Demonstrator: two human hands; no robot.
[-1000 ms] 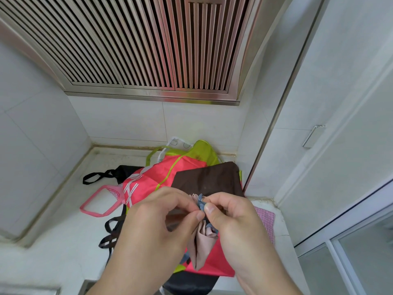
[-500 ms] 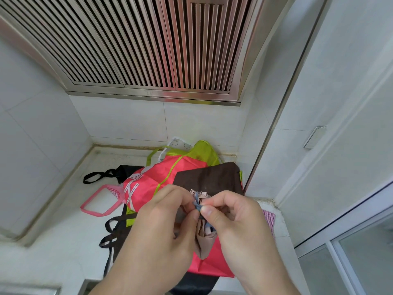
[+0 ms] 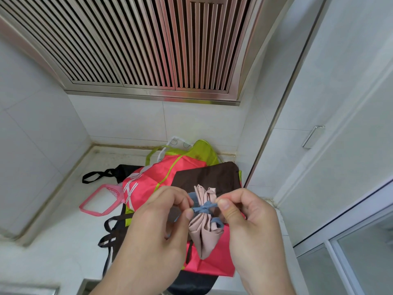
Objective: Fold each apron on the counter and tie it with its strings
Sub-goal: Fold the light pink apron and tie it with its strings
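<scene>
Two hands working at one bundle, held up in front of the chest above the counter (image 3: pixel 53 241). Left hand (image 3: pixel 153 231) curling its fingers and pinching one end of the blue strings (image 3: pixel 203 208) between thumb and forefinger. Right hand (image 3: pixel 248 222) likewise curling, pinching the opposite end just beside its thumb tip. Strings crossing in a knot midway between the two hands, running taut across the waist of the folded pale pink apron (image 3: pixel 204 233). Apron hanging gathered between both hands, upper folds fanning above the knot, lower part tapering down below the thumbs. Lying on the counter beyond and beneath the hands: a heap of unfolded aprons, with a brown apron (image 3: pixel 210 174) directly behind the fingers, a red-pink apron (image 3: pixel 153 177) beyond the left hand and also showing under the right wrist, a lime green apron (image 3: pixel 202 150) farthest back. Trailing to the left of the left hand: a pink strap loop (image 3: pixel 95 204) and black straps (image 3: pixel 95 175). Hanging overhead beyond the hands: a slatted steel range hood (image 3: pixel 148 43).
</scene>
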